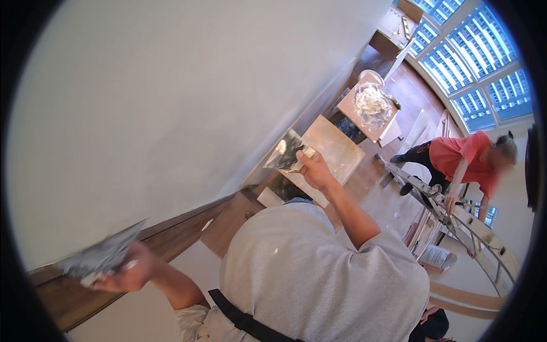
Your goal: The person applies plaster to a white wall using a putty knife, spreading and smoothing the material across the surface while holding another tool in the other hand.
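My left hand (130, 271) is closed around a wide putty knife (102, 253), blurred by motion. Its grey blade lies at the lower edge of the pale wall (142, 114), close to the dark wood trim; whether it touches the wall I cannot tell. In front of my body, my right hand (314, 170) grips the handle of a second putty knife (289, 153). That blade is shiny metal and carries a dab of white putty (281, 146). It is held over a square board (336, 145), apart from the wall.
Farther off, a heap of white putty (371, 104) sits on another board beside a white bucket (371, 75). A person in a red shirt (464, 159) holds a metal stepladder (456, 219) at the right. Another bucket (437, 257) stands behind it. A second person's head (436, 324) shows at the bottom.
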A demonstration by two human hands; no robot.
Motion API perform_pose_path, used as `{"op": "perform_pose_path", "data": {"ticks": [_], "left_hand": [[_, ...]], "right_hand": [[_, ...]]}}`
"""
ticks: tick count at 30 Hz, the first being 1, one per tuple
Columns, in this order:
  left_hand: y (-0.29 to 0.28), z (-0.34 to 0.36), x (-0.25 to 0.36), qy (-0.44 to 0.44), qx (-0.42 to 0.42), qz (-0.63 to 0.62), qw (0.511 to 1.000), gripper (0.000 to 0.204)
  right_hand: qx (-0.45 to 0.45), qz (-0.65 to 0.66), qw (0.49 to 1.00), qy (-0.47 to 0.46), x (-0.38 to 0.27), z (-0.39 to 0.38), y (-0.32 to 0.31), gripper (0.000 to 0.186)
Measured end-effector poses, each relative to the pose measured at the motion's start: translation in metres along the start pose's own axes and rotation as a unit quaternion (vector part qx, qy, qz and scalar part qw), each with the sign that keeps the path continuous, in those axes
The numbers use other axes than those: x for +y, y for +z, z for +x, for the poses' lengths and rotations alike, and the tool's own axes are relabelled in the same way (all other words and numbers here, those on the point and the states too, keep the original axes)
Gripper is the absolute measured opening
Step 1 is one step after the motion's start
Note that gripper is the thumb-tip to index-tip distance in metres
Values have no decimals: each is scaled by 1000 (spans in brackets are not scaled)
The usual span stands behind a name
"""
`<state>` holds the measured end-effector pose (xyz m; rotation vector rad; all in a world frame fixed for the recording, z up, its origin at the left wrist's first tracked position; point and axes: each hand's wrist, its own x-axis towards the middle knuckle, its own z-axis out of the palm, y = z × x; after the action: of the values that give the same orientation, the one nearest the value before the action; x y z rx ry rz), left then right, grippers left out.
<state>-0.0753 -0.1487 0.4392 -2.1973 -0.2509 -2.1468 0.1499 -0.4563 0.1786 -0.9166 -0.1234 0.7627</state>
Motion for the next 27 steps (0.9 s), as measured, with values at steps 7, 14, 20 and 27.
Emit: {"op": "perform_pose_path", "data": {"ticks": [7,14,20,27], "left_hand": [[-122,81,-83,-284,380,-193,859,23],[-195,94,-135,-315,416,-137,842,17],[-219,92,-154,-301,412,-91,855,17],[-256,97,-215,-267,364,-92,887,21]], "right_hand": [[29,67,993,89,46,38,-31,34],[70,85,982,153,112,71,-31,33],[154,63,966,197,207,84,-31,32],[230,83,952,186,270,93,29,27]]}}
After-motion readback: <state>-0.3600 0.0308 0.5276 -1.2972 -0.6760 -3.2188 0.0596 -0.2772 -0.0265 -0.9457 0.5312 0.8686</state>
